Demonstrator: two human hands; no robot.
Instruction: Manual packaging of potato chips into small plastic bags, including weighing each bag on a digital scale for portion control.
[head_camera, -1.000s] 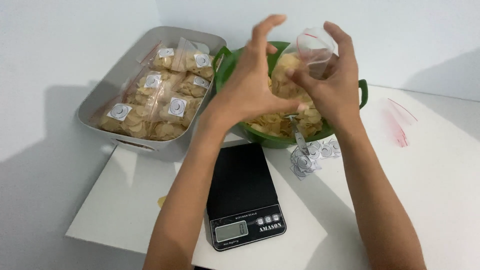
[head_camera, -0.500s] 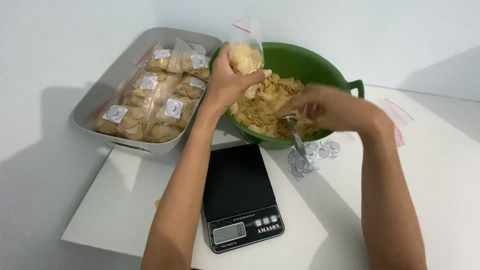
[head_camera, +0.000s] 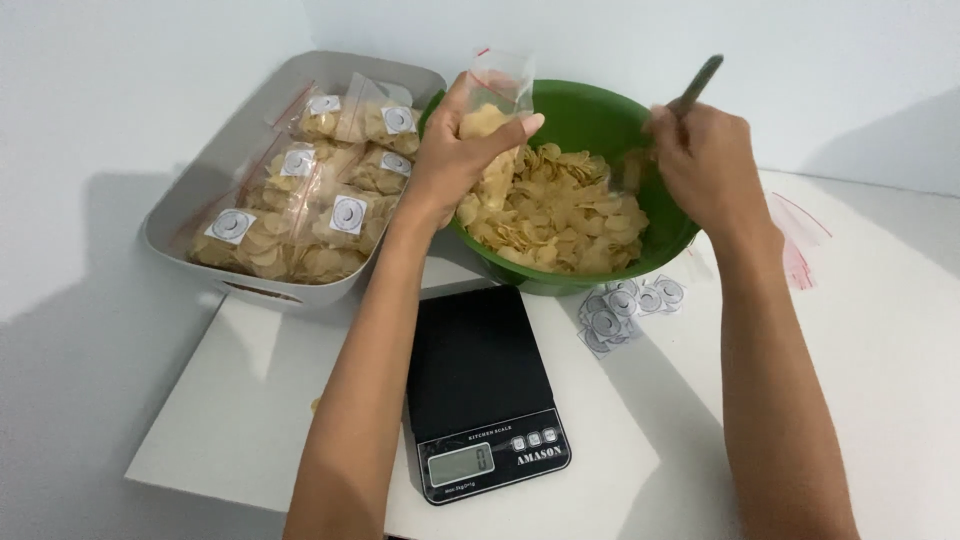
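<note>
1. Over the bowl, my left hand has its grip clenched round a chip-filled bag.
2. My right hand grasps a spoon.
3. Bowl holds chips; tray holds sealed bags.

One green bowl, one scale, one grey tub.

A plain white wall is standing behind the fingers, and soft grey shadows are falling on its right part. Below the fingers a white counter is lying, and it is taking even, rather bright light. To the left of the fingers a pale surface is carrying a wide grey shadow.
</note>
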